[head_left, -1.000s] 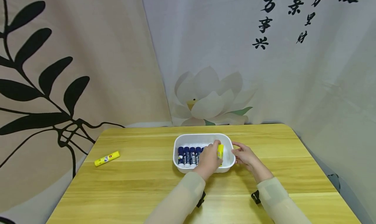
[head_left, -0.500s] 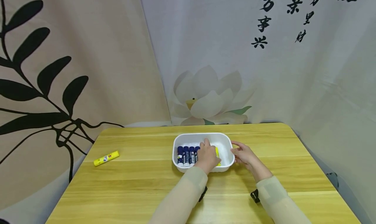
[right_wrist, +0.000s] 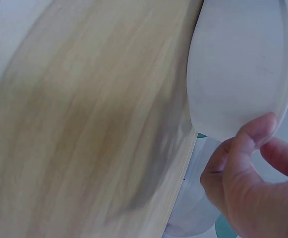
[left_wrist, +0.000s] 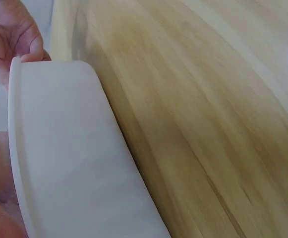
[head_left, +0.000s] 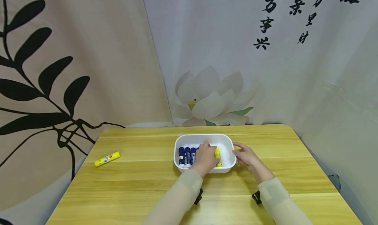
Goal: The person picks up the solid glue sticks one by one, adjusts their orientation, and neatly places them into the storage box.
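Observation:
In the head view, a white plastic tray (head_left: 226, 154) holds a row of glue sticks (head_left: 187, 156) with navy caps and white ends, and a yellow glue stick (head_left: 219, 152) to their right. My left hand (head_left: 205, 158) reaches over the front rim into the tray, its fingers over the row and its thumb side right at the yellow stick. It hides the sticks beneath it; the left wrist view shows mostly the tray's outer wall (left_wrist: 79, 144). With thumb and fingers, my right hand (head_left: 247, 158) pinches the tray's right-end rim, also seen in the right wrist view.
Another yellow glue stick (head_left: 107, 159) lies by itself on the left part of the wooden table (head_left: 141, 185). Behind the table's far edge hangs a printed curtain (head_left: 118, 54). A black wrist strap (head_left: 257, 197) shows at the right sleeve.
A second ago my left hand was around the yellow glue stick inside the tray. It has let go and shifted left over the navy-capped sticks. My right hand stays at the rim.

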Demonstrator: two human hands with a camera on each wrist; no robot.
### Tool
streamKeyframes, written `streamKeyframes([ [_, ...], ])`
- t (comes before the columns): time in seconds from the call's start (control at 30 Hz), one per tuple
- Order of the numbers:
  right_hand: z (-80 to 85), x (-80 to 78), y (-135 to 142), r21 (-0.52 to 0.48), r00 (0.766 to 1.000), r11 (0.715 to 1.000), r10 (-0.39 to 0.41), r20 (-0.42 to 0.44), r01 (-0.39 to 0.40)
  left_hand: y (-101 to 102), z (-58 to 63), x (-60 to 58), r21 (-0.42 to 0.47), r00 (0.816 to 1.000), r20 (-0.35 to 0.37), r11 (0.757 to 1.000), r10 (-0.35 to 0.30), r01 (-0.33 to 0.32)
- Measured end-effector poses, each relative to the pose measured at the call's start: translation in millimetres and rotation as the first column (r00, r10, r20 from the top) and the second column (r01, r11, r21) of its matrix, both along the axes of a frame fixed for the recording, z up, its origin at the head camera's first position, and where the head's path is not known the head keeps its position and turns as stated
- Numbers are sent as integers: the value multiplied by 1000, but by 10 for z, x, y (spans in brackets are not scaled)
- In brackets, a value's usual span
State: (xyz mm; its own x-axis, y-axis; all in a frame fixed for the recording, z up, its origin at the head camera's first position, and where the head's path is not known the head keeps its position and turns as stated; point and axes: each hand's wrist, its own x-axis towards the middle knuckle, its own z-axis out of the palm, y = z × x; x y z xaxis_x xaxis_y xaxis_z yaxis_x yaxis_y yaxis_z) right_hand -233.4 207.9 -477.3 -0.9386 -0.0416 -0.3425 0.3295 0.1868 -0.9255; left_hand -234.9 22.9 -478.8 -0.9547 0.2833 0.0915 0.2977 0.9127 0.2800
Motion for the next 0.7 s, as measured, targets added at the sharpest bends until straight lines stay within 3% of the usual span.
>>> streamKeyframes([
  [0.1, -2, 0, 2, 0, 1000, 1000, 4, 6, -4, -101, 0, 15, 65, 998, -47, 997, -32, 35],
  [0.3, 3, -2, 18, 5, 1000, 1000, -3, 15, 3, -354, 60, 19, 107, 993, -107, 992, -56, 68],
  [0.5, 3, -1, 15, 0, 1000, 1000, 0, 18, 0, -677, 153, 57, 187, 989, -146, 980, -38, 66],
  [0.7, 3, 5, 7, -11, 1000, 1000, 1, 12, -1, -1046, 158, 88, 239, 978, -210, 970, -3, 54],
])
